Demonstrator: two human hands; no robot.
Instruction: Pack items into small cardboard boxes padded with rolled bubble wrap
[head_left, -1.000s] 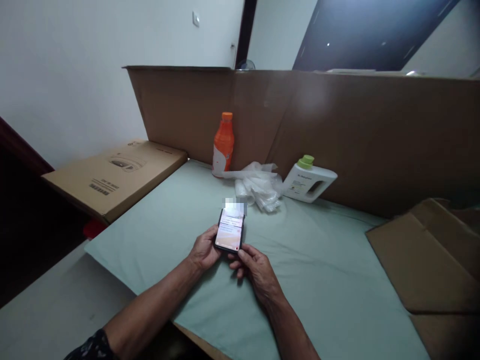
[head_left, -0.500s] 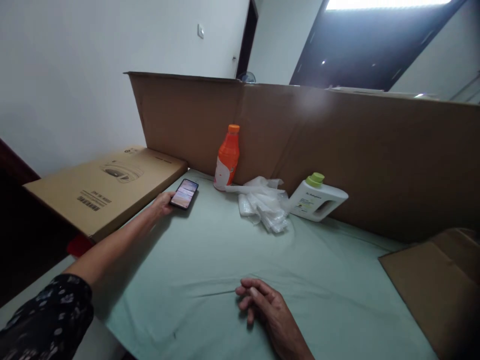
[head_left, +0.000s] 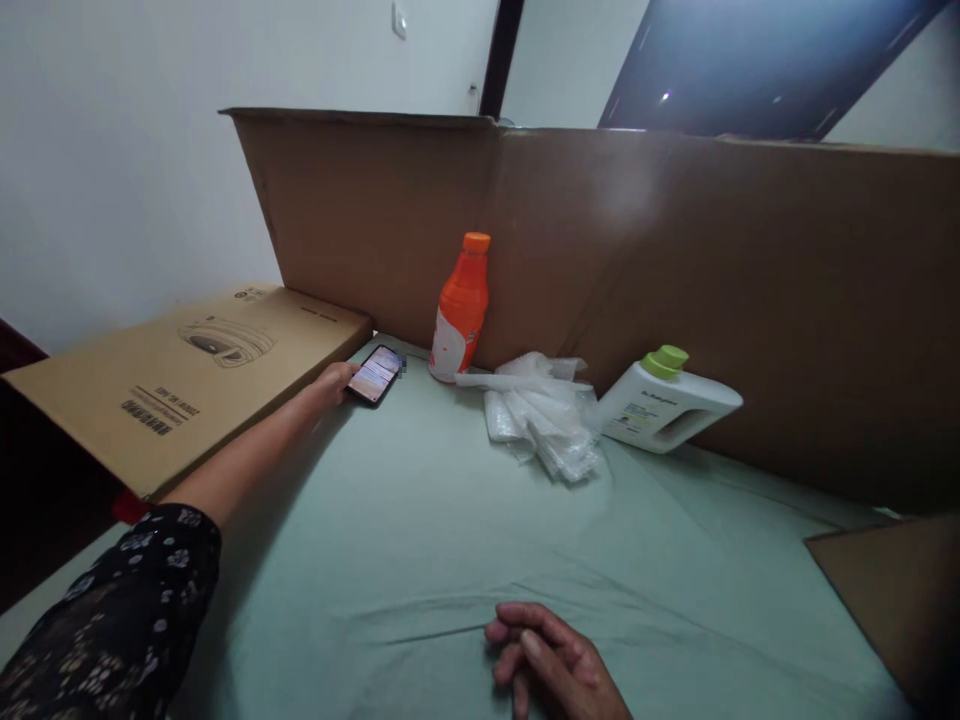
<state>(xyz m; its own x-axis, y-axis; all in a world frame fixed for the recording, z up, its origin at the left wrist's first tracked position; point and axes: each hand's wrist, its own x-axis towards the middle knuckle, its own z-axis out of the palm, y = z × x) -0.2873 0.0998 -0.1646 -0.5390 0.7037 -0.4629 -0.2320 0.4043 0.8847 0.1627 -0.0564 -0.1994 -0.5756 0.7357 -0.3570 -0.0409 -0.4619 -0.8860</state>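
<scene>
Under left hand (head_left: 335, 381): phone (head_left: 375, 373).

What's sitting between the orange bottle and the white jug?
A heap of clear plastic bags lies between the orange bottle and the white jug, seen in the head view.

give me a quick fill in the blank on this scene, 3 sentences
1. The left hand touches the ____, lying beside the flat cardboard box.
2. The orange bottle stands upright with an ____ cap.
3. The white jug with the green cap lies right of the clear ____ bags.

Missing words: phone; orange; plastic
</scene>
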